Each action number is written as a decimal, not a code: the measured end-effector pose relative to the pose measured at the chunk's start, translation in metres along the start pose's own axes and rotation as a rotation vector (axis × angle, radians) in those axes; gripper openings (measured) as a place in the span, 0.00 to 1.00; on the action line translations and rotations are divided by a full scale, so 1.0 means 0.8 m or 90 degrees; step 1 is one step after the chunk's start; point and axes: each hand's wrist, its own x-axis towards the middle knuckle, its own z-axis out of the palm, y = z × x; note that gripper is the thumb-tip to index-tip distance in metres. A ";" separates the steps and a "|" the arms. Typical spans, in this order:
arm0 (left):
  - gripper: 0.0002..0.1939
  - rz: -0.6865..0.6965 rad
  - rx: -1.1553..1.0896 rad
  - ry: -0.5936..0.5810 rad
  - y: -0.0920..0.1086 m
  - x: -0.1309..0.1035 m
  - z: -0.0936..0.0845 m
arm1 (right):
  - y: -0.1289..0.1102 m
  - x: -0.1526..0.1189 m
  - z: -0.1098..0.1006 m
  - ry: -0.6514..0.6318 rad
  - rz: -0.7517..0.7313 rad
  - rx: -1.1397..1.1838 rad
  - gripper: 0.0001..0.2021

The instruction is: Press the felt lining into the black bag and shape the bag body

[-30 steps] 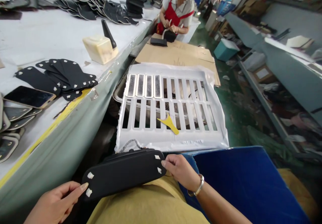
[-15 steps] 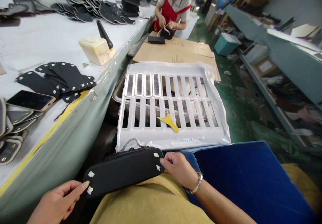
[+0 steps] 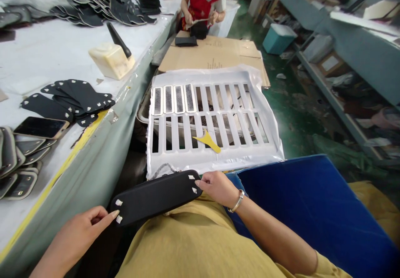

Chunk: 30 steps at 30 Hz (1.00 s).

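A long black padded panel (image 3: 156, 199) with rounded ends lies tilted across my lap, its right end higher. Two small white tabs show at each end. My left hand (image 3: 89, 228) pinches the left end beside the white tabs, thumb on top. At the right end my right hand (image 3: 218, 188), with a bangle on the wrist, grips the edge by the other pair of tabs. The fingers under the panel are hidden. Just beyond it is a white slotted frame (image 3: 184, 158), with several grey-faced, pale-edged strips (image 3: 168, 98) in its upper left and a yellow forked tool (image 3: 207, 141) on top.
On the left table (image 3: 37, 61) are several black tabbed pieces (image 3: 84, 96), a phone (image 3: 42, 126) and a cream block-shaped container (image 3: 108, 61) with a black handle. A blue board (image 3: 300, 199) stands at my right. Behind the cardboard (image 3: 218, 57), a co-worker in a red apron (image 3: 201, 7) handles a strip.
My hands still hold the panel's two ends, and its left end has risen slightly. The camera view has shifted a little. The co-worker's hands have moved farther apart.
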 end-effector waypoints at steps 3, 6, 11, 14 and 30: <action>0.22 0.069 0.172 0.018 0.005 -0.001 -0.004 | -0.001 -0.003 0.000 0.003 -0.014 -0.019 0.16; 0.14 0.239 0.190 0.149 0.030 -0.006 0.002 | -0.001 -0.006 0.000 0.014 -0.027 -0.036 0.15; 0.08 0.567 0.102 0.291 0.114 -0.012 0.040 | 0.001 -0.009 0.000 0.016 -0.031 -0.050 0.15; 0.11 0.663 0.096 0.260 0.159 -0.006 0.068 | 0.002 -0.007 0.000 0.010 -0.037 -0.048 0.14; 0.24 0.725 0.161 0.229 0.192 0.006 0.100 | 0.024 0.012 -0.006 -0.051 -0.056 0.007 0.15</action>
